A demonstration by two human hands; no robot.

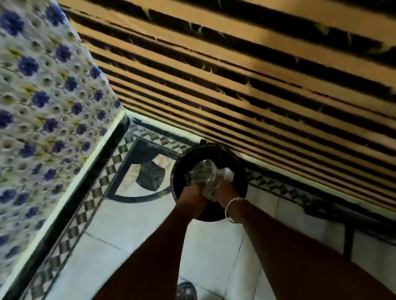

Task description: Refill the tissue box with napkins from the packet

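Left hand [191,197] and right hand [226,191] both clench crumpled clear packet [206,175] over black bin [239,170]; striped wall close beyond grip; open floor [136,216] leftward

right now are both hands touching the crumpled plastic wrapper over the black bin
Touching. The head view shows the left hand and the right hand both closed on the crumpled plastic wrapper, over the black bin.

The head camera looks steeply down, fairly close, at a tiled floor [132,228].
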